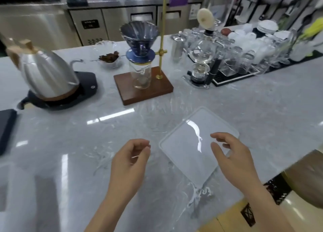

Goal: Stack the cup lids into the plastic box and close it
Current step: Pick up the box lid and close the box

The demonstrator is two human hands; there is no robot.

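grey marble counter (52, 161) fills most of what you see, with steel fridge doors far behind it. your silver kettle (47, 72) sits on its black base at the left. next to it is a blue coffee dripper (139, 37) on a wooden stand (145, 90), and lots of clear glasses (244, 60) crowd the back right. your clear plastic box (192, 144) lies flat on the counter, with its lid on top, right in front of you. your right hand (236, 158) hovers over its near corner, fingers loose and spread. your left hand (129, 161) is just beside the box, fingers curled in, holding nothing you can see.
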